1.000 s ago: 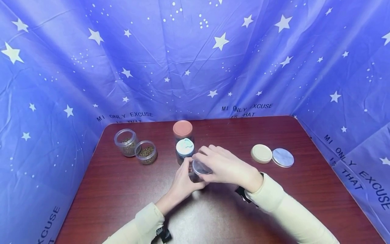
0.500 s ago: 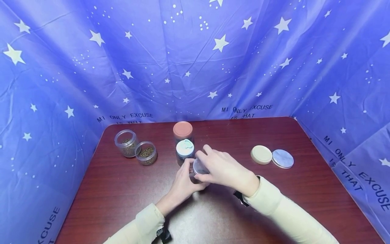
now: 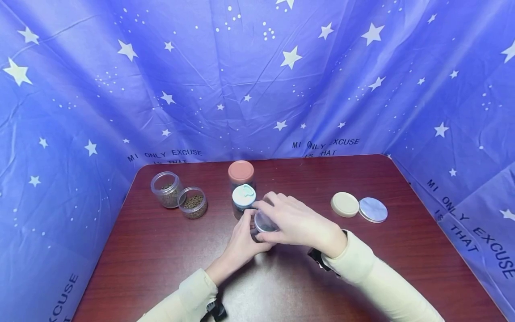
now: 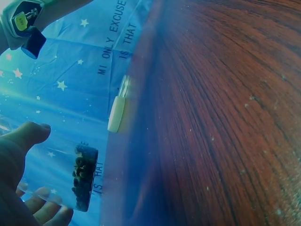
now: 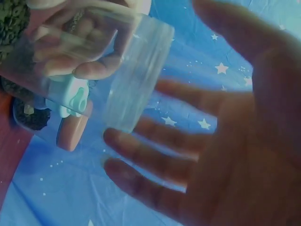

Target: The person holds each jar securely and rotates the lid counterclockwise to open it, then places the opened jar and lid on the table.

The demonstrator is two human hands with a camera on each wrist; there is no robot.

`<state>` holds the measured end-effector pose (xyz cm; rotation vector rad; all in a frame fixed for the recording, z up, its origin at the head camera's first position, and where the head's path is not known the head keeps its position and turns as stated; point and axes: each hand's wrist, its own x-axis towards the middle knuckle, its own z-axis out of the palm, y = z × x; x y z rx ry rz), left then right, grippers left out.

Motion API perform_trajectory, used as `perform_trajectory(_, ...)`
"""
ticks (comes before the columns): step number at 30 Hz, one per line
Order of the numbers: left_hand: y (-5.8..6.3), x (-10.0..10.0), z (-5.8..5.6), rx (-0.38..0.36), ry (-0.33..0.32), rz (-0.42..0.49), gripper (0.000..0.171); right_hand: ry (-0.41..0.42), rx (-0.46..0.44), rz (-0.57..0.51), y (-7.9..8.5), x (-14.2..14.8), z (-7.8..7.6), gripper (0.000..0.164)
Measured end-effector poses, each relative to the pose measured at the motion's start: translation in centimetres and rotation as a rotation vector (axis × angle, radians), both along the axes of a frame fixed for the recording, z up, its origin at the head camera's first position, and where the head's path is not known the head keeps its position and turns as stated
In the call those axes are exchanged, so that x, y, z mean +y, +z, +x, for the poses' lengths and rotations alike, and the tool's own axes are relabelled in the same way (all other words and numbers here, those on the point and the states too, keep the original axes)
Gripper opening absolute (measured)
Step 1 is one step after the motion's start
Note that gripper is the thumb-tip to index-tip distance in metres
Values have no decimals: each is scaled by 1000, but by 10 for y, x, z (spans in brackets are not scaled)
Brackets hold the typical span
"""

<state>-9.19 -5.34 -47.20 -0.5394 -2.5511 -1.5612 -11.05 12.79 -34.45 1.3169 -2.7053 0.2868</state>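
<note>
My left hand (image 3: 239,243) grips a clear jar (image 5: 101,70) by its side, near the middle of the table. Dark, lumpy contents (image 4: 84,176) fill the jar's bottom. Over its mouth sits a clear ribbed lid (image 5: 141,70). My right hand (image 3: 299,221) reaches over the lid from the right, fingers on the far side and thumb on the near side in the head view. In the right wrist view the fingers spread around the lid's edge, and some look slightly off it. Just behind the hands stands a jar with a white and mint-green lid (image 3: 243,195).
A jar with an orange-brown lid (image 3: 241,171) stands at the back. Two uncovered clear jars, a taller jar (image 3: 166,197) and a shorter jar (image 3: 193,210), hold brownish pieces at left. At right lie a cream lid (image 3: 344,204) and a silvery lid (image 3: 373,209). Starry curtains (image 3: 257,80) surround the table.
My right hand shifts slightly around the lid, its fingers drawing back and then reaching forward again. My left hand and the jar stay in place.
</note>
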Motion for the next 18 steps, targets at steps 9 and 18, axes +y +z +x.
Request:
perform_trajectory(9,-3,2,0,38,9,-1,74,-160,85,9,-10,-11,7,50)
perform_trajectory(18,-5,1,1,40,-10,-5,75,-46,55,110,-2,-3,4,47)
